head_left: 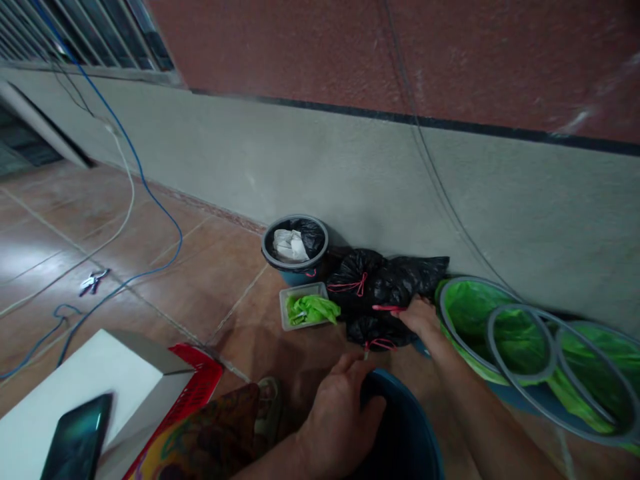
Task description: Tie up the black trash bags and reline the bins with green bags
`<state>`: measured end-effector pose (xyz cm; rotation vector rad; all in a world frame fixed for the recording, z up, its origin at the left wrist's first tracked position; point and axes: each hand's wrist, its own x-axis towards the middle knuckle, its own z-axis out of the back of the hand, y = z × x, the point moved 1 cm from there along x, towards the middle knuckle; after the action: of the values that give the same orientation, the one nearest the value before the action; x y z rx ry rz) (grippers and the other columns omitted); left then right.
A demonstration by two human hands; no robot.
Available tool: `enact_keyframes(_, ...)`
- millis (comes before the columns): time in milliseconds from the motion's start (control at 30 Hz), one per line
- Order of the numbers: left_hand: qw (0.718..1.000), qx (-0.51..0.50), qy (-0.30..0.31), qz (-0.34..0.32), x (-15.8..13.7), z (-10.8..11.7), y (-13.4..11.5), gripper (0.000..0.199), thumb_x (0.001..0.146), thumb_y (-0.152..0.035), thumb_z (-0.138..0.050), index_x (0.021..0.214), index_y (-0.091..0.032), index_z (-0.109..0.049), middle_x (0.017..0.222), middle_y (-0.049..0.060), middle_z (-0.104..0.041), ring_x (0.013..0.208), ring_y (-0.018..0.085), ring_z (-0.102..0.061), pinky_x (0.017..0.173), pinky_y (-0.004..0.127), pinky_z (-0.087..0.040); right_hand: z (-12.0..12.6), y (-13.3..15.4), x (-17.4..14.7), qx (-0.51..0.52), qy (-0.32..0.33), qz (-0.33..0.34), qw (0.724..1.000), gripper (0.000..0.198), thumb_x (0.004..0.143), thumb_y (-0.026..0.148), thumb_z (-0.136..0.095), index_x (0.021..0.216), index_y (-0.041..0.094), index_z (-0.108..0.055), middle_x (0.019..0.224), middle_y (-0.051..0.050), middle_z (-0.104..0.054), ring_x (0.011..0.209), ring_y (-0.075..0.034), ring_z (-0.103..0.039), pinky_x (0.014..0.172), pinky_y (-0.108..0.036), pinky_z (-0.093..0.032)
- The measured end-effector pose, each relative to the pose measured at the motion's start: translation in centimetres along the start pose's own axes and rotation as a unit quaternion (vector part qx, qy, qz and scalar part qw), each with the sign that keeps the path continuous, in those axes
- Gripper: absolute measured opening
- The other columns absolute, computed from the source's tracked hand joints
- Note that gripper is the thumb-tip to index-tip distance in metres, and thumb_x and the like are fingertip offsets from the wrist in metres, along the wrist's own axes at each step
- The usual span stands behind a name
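My left hand point(343, 407) grips the rim of a deep blue bin point(417, 417) in front of me, thumb on the inner side. Farther out, my right hand point(419, 317) reaches down to the black garbage bags by the wall. Its fingers are closed at a bright red drawstring point(389, 308); the fingertips are partly hidden. One tied black garbage bag point(357, 263) has a red bow, and a nearer black garbage bag point(377, 330) also shows a red tie. Another black garbage bag point(413, 275) lies against the wall.
A lined bin point(295, 273) holds white waste. Beside it sits a clear tray point(305, 325) with a green bag point(311, 308). Green-lined bins point(470, 313) with loose grey rings point(523, 379) stand right. At left are a white box point(95, 380), a phone point(77, 437), cables point(143, 177) and pliers point(93, 283).
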<state>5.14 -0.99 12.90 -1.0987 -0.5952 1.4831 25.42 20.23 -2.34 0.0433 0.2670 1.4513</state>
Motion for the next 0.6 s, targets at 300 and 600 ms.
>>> enact_keyframes(300, 1.0, -0.002, -0.015, -0.027, -1.1, 0.4, 0.6, 0.046, 0.076, -0.019, -0.058, 0.122, -0.022, -0.062, 0.138, 0.007, -0.054, 0.124, 0.026, -0.053, 0.11, 0.042, -0.042, -0.3, 9.6, -9.1, 0.086, -0.031, 0.246, 0.965, 0.027, 0.087, 0.023, -0.045, 0.108, 0.016, -0.062, 0.114, -0.012, -0.062, 0.108, -0.025, -0.055, 0.098, -0.035, -0.041)
enact_keyframes(600, 0.996, -0.064, -0.054, 0.027, -1.3, 2.7, 0.9, 0.047, 0.073, -0.016, -0.059, 0.119, -0.023, -0.064, 0.137, 0.007, -0.054, 0.12, 0.026, -0.057, 0.106, 0.039, -0.046, -10.5, 16.8, -7.2, -0.046, 0.172, 0.305, 0.936, 0.035, 0.085, 0.024, -0.053, 0.117, 0.016, -0.065, 0.138, -0.014, -0.052, 0.128, -0.031, -0.044, 0.104, -0.042, -0.037)
